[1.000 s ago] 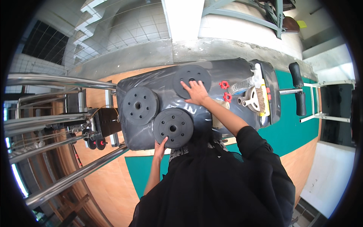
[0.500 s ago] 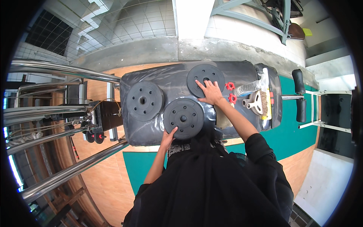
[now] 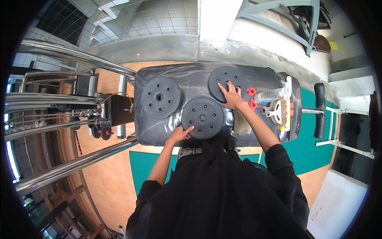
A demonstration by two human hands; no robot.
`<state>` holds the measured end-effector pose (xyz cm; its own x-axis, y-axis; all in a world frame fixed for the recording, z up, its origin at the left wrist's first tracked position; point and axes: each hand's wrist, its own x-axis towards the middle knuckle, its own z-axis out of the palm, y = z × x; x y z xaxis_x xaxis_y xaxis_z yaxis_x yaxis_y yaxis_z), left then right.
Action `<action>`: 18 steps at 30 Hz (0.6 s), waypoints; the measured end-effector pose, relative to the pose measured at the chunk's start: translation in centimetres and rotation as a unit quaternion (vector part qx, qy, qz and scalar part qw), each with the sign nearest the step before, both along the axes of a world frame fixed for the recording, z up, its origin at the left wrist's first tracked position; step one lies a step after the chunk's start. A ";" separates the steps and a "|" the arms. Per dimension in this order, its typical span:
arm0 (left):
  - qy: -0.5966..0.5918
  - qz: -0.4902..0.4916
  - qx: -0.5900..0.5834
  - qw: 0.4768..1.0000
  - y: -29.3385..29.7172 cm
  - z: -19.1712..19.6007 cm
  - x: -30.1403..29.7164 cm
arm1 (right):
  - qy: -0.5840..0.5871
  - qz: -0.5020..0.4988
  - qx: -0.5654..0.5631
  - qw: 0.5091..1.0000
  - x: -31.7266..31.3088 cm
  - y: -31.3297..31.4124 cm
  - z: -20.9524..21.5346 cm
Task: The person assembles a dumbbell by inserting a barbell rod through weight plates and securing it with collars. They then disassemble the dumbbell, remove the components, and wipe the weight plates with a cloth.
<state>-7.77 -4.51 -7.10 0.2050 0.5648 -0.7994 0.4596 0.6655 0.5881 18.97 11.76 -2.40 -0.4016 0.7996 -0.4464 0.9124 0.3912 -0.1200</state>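
Note:
Three round black weight plates with rings of holes lie flat on a black padded bench (image 3: 270,137). My left hand (image 3: 181,134) is at the lower left rim of the near plate (image 3: 203,106), one finger on its top and the others apart at its edge. My right hand (image 3: 232,96) lies with fingers spread on the far plate (image 3: 217,75), fingertips by its centre hole. Neither plate appears lifted. The left plate (image 3: 161,108) is untouched. Beside my right hand are two red star-shaped collar nuts (image 3: 251,91).
Right on the bench are a clear spray bottle (image 3: 266,96), a scrub brush (image 3: 283,109), a whitish plastic piece (image 3: 272,113) and a beige cloth (image 3: 241,124). Chrome bars (image 3: 75,163) of a machine stand left. Black foam rollers (image 3: 319,95) stand beyond the bench's right end.
The whole view has shifted, with the bench now further right and slightly higher. My left hand has slid a little leftward along the near plate's rim. My right hand stays on the far plate.

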 end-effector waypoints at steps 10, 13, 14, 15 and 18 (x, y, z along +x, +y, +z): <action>-0.004 0.456 0.072 0.887 -1.8 -0.8 -5.1 | 0.471 -0.239 -0.171 0.832 -14.0 -1.5 -1.9; -0.101 0.560 0.067 0.820 0.4 2.1 -6.5 | 0.459 -0.389 -0.345 0.721 -18.3 -1.6 -3.2; -0.115 0.553 0.074 0.822 1.2 1.5 -7.2 | 0.458 -0.371 -0.342 0.732 -19.0 -1.6 -3.0; -0.130 0.547 0.081 0.823 1.8 0.4 -7.9 | 0.456 -0.352 -0.340 0.744 -19.5 -1.6 -2.6; -0.167 0.564 0.059 0.807 2.9 -1.0 -8.8 | 0.484 -0.346 -0.317 0.739 -20.2 -1.7 -3.3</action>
